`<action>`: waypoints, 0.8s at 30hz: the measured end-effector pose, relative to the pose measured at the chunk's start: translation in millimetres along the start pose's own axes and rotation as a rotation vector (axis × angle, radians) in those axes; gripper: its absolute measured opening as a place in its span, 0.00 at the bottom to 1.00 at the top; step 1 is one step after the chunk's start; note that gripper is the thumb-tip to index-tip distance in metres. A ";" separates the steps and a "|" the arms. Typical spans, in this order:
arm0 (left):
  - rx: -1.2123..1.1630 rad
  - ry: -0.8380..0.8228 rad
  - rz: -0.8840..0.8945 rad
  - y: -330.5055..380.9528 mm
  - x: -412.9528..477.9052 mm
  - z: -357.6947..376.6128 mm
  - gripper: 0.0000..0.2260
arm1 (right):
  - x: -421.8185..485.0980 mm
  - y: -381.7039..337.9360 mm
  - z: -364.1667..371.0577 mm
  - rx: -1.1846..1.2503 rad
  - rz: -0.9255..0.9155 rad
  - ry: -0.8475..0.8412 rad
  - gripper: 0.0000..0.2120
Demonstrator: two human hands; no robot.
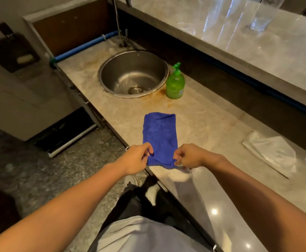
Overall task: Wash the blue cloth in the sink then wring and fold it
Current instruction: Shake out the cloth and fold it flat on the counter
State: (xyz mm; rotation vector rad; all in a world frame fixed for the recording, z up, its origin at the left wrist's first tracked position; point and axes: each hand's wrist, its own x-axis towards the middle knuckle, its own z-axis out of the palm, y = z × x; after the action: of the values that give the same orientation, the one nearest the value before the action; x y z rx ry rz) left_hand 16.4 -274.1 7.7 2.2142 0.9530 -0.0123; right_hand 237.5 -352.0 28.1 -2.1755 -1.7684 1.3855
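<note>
The blue cloth (159, 137) is laid flat on the desk (212, 128), in front of the round sink (133, 74). Its near left corner is pinched by the left hand (135, 159), and its near right corner is pinched by the right hand (189, 157). A green soap bottle (175, 84) is stood just beside the sink.

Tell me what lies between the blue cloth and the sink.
In the head view, only bare, stained countertop separates blue cloth from sink; the green soap bottle stands off to the side.
</note>
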 end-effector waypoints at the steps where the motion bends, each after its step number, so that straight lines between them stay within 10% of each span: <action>1: -0.037 0.023 -0.023 -0.3 7.8 -8.3 0.11 | 3.3 -1.4 -5.2 0.046 0.002 0.047 0.10; 8: -0.177 0.261 -0.151 3.7 93.8 -65.9 0.12 | 48.2 -17.4 -57.1 0.370 0.049 0.495 0.05; 10: -0.123 0.233 -0.258 -3.3 114.6 -68.9 0.20 | 57.0 -22.7 -67.0 0.419 0.101 0.514 0.19; 24: 0.637 0.004 0.034 -47.2 126.8 5.2 0.31 | 127.1 -6.2 7.8 -0.308 -0.077 0.432 0.31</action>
State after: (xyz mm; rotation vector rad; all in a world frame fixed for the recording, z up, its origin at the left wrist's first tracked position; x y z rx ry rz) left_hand 79.8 -175.1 -59.5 2.8058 1.0090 -0.3386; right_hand 223.6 -252.8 -50.7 -2.2843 -1.9559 0.5894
